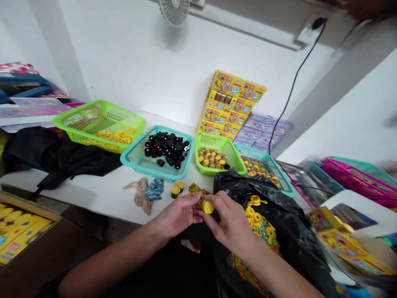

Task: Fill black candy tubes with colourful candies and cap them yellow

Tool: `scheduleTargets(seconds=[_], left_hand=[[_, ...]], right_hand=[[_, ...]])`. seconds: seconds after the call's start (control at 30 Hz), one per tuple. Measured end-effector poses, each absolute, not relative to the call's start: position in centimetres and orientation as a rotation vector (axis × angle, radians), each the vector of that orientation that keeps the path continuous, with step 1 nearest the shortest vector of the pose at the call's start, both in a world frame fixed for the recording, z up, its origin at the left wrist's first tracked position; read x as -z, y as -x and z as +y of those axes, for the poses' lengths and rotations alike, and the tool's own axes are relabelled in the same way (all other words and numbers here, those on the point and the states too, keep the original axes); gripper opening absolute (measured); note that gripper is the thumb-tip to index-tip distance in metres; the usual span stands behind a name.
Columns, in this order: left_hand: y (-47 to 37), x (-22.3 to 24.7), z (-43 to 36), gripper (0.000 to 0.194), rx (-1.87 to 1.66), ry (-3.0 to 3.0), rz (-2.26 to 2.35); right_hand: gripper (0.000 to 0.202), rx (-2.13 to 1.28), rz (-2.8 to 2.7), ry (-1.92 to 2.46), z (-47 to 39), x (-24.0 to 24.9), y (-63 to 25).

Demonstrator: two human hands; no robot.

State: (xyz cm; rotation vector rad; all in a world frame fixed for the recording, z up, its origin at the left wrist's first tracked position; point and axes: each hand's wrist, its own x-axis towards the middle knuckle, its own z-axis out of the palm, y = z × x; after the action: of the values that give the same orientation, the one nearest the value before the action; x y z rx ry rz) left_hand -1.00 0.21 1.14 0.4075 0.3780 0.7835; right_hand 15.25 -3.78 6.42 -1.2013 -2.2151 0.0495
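Over the table's front edge, my left hand [181, 213] and my right hand [229, 221] meet around a small yellow-lidded container [207, 205] with a printed brown and yellow wrap. Fingers of both hands are closed on it, and its round lid faces me. Just behind it lies a shiny printed piece [195, 189], partly hidden by the fingers. Two black cups with yellow lids [175, 191] stand left of it. Below my right forearm, a black plastic bag [297, 223] gapes around multicoloured candies [266, 231] and yellow ring-shaped parts [256, 201].
Along the wall sit a green basket [70, 124] of yellow parts, a blue basket [130, 159] of black cups, a small green basket [228, 145] and another blue basket [290, 182] of filled containers. Yellow boxes [229, 103] are stacked behind. A cloth [142, 196] and a carton [56, 236] lie left.
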Motion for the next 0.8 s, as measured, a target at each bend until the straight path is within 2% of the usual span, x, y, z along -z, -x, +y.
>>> scheduleTargets(seconds=[0.13, 0.27, 0.43, 0.63, 0.8], left_hand=[[0.2, -2.3, 0.1, 0.007, -0.825, -0.313, 0.374], [-0.8, -3.0, -0.1, 0.014, -0.797, -0.201, 0.370], [-1.1, -3.5, 0.4, 0.011, -0.830, -0.180, 0.400], [-1.4, -3.3, 0.6, 0.013, -0.799, -0.103, 0.413], [-1.5, -2.6, 0.6, 0.007, -0.801, -0.132, 0.405]], right_hand=[[0.026, 0.006, -2.158, 1.150, -3.8, -5.8, -15.5], [0.030, 0.247, -2.218, 1.126, -4.0, -5.6, -15.7], [0.031, -0.074, -2.033, 1.228, -4.0, -5.8, -16.0], [0.031, 0.069, -2.142, 1.161, -4.2, -5.5, -16.2], [0.024, -0.139, -2.034, 1.151, -3.9, -5.1, -16.1]])
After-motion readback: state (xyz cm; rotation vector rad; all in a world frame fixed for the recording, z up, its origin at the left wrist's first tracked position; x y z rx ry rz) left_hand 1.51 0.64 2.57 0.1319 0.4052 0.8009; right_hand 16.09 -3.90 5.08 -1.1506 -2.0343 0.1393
